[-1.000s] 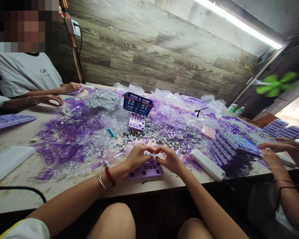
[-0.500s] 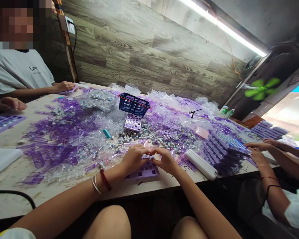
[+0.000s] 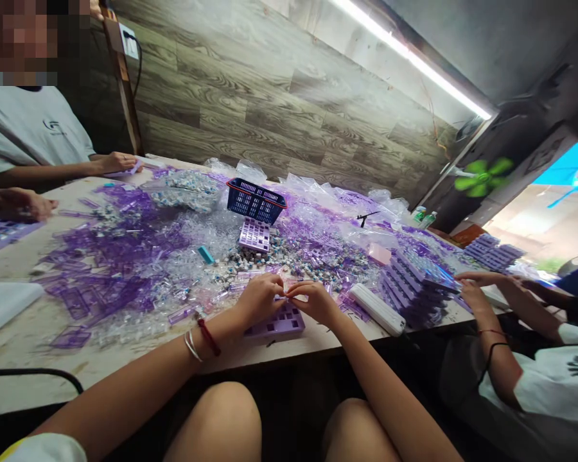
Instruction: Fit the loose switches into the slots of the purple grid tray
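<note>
Both hands meet over a light purple plate with square holes (image 3: 275, 326) that lies at the table's near edge. My left hand (image 3: 261, 299) is closed, its fingertips pinched at a small pale piece too tiny to name. From the other side my right hand (image 3: 313, 301) pinches at the same spot, thumb and forefinger together. The fingers cover part of the plate's far side. Just beyond the hands lie loose small white and blue parts (image 3: 231, 268) and clear purple plastic pieces (image 3: 245, 277).
A dark blue basket (image 3: 255, 204) stands behind another purple holed plate (image 3: 254, 236). Right of my hands lie a long white bar (image 3: 376, 310) and a tall stack of purple plates (image 3: 409, 289). Purple plastic pieces (image 3: 125, 256) cover the left. Co-workers' hands (image 3: 476, 292) are at both sides.
My fingertips have drawn closer together, and the pale piece between them shows less. More of the purple plate is visible below them. The whole view has shifted slightly.
</note>
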{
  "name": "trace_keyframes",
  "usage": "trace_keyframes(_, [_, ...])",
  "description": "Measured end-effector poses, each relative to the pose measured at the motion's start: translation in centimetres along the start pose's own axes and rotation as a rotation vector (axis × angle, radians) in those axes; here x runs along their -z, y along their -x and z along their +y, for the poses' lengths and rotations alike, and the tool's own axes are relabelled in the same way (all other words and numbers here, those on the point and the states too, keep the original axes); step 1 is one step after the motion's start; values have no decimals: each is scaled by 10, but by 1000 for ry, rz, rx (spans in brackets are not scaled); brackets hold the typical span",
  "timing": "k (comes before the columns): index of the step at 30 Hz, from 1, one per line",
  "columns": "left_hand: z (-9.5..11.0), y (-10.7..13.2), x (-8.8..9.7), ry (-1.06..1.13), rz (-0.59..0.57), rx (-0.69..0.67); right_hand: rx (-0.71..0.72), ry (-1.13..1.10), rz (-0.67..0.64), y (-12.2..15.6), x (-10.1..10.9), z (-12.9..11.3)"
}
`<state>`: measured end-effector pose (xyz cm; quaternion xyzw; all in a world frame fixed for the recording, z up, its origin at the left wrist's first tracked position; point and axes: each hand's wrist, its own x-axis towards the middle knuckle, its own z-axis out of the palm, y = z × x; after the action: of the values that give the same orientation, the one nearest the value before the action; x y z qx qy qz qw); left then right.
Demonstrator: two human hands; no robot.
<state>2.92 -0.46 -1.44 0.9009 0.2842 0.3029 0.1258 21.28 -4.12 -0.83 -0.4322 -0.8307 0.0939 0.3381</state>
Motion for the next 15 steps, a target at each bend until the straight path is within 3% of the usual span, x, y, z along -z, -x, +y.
trace_keyframes(7, [-10, -3, -12, 244, 20, 47, -63, 69, -69, -4, 1, -1])
trace_keyframes(15, [-14, -14, -10, 302, -71, 70, -105, 379, -249, -18, 7, -14])
